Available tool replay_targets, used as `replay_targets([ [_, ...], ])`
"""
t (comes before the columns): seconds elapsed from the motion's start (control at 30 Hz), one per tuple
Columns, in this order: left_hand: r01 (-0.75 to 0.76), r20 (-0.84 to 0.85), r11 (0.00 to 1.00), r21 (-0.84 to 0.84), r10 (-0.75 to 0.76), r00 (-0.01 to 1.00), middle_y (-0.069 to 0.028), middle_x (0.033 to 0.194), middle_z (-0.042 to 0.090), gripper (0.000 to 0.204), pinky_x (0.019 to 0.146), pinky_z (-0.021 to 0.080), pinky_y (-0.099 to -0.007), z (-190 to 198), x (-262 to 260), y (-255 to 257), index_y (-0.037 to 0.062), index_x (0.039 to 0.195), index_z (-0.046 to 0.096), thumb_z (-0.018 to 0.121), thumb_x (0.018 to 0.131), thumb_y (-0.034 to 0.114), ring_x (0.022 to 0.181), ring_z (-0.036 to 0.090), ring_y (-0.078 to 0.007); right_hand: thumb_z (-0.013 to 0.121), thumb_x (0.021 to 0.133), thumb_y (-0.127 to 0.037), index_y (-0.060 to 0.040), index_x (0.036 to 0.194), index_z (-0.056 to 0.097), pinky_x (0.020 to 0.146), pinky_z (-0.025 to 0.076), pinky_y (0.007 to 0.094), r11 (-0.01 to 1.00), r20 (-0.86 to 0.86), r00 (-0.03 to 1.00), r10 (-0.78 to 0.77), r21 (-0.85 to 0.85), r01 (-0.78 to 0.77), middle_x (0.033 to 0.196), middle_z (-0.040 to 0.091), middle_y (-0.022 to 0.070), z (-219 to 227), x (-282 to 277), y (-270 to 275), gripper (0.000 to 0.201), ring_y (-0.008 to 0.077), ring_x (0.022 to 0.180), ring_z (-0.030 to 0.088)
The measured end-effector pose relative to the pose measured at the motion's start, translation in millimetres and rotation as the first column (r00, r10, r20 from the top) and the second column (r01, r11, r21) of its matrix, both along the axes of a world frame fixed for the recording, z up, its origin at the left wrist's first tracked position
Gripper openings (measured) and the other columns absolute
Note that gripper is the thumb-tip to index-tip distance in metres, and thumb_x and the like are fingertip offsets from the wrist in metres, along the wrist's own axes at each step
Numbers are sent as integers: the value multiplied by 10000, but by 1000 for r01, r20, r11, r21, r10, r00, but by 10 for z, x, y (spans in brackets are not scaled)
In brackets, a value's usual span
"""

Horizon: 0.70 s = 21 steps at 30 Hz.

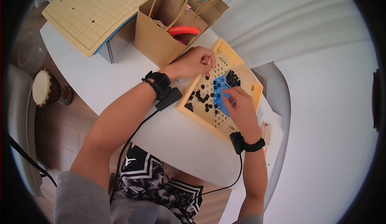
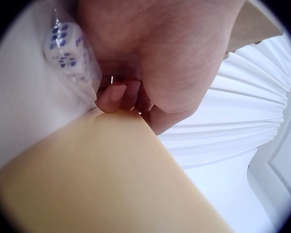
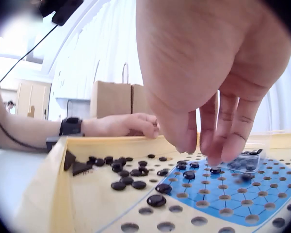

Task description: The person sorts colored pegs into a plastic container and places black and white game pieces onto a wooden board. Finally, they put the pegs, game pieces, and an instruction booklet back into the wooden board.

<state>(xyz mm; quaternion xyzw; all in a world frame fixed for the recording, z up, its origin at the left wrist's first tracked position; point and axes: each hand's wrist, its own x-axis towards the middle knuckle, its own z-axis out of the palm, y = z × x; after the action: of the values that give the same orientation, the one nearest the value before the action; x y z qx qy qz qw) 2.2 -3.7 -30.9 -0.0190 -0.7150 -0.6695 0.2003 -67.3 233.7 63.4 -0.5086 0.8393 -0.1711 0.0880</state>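
A shallow wooden game box [image 1: 204,123] with a holed board and blue centre [image 3: 218,213] lies on the table. Over the blue part hovers my right hand [image 1: 242,106], fingers pointing down and nothing visible between them. In the right wrist view its fingertips come close above a black piece [image 3: 216,170]; a blurred black piece [image 3: 246,177] shows beside them. Behind them a small clear container [image 3: 252,166] holds more black pieces. My left hand [image 1: 194,61] rests at the box's rim with loosely curled fingers. Several loose black pieces [image 3: 126,180] lie scattered on the board's near-left part.
Beside the left hand, a clear bag holds white dice [image 2: 65,46]. Brown paper bags [image 1: 157,43] and a curved grid board [image 1: 96,15] stand farther back left. A white curtain [image 1: 289,19] hangs behind the box. Down on the floor is a small drum [image 1: 43,88].
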Motion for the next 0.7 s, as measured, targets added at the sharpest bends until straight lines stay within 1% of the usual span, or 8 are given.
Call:
replay_targets([
  [0.03, -11, 7, 1000, -21, 11, 1000, 68, 650, 369, 59, 607, 369, -254, 12, -4, 0, 35, 869, 647, 639, 841, -16, 628, 371, -48, 717, 928, -83, 2, 1099, 690, 710, 558, 399, 1000, -72, 997, 19, 16, -18, 1017, 660, 166, -15, 52, -11, 193, 323, 789, 678],
  [0.17, 1, -6, 1000, -15, -1, 1000, 68, 650, 377, 57, 606, 370, -254, -13, -21, -10, 35, 867, 647, 639, 841, -15, 630, 374, -47, 709, 939, -98, 7, 1106, 678, 748, 554, 413, 999, -137, 991, -14, 35, 19, 1030, 653, 175, -132, -6, -19, 200, 329, 823, 680],
  [0.27, 4, -5, 1000, -9, -4, 1000, 70, 649, 375, 59, 606, 364, -248, -25, -38, -3, 38, 867, 647, 640, 840, -14, 635, 372, -45, 719, 930, -86, 12, 1100, 671, 761, 551, 417, 999, -102, 995, -11, 47, 16, 1017, 643, 177, -120, -43, -52, 201, 328, 842, 677],
  [0.37, 11, 8, 1000, -6, -11, 1000, 71, 649, 374, 61, 603, 361, -246, -28, -39, -15, 37, 869, 646, 640, 838, -16, 632, 368, -45, 735, 913, -57, 21, 1079, 669, 749, 553, 406, 997, 14, 999, -40, 72, 39, 987, 635, 162, -150, -80, -86, 195, 317, 829, 677],
  [0.47, 6, 12, 1000, -15, -6, 1000, 43, 655, 452, 86, 587, 396, -265, -22, -32, -28, 24, 887, 684, 677, 814, -21, 626, 452, -62, 760, 875, -22, 31, 1026, 667, 724, 558, 372, 1000, 91, 996, -25, -1, 25, 929, 666, 142, -210, -138, -97, 185, 287, 781, 685],
  [0.53, 11, 24, 1000, -5, -11, 1000, 44, 653, 447, 85, 584, 394, -267, -12, -29, -23, 24, 888, 686, 675, 814, -18, 624, 450, -63, 768, 850, -1, 17, 1009, 690, 727, 570, 293, 996, 251, 964, -87, 48, 77, 845, 701, 100, -201, -162, -109, 178, 158, 742, 678],
  [0.67, 4, 21, 1000, -15, -4, 1000, 44, 654, 441, 82, 581, 388, -268, -12, -34, -23, 25, 884, 686, 677, 813, -15, 622, 447, -64, 761, 812, 18, 24, 950, 689, 729, 566, 285, 992, 276, 958, -82, 114, 52, 802, 711, 90, -92, -134, -115, 156, 140, 745, 677],
  [0.7, 5, 15, 1000, -24, -4, 1000, 58, 653, 408, 66, 589, 375, -259, -13, -30, -19, 31, 879, 667, 658, 826, -8, 627, 406, -53, 761, 793, 17, 36, 932, 685, 713, 564, 297, 990, 208, 974, -87, 130, 61, 797, 708, 116, -100, -135, -99, 160, 171, 735, 690],
])
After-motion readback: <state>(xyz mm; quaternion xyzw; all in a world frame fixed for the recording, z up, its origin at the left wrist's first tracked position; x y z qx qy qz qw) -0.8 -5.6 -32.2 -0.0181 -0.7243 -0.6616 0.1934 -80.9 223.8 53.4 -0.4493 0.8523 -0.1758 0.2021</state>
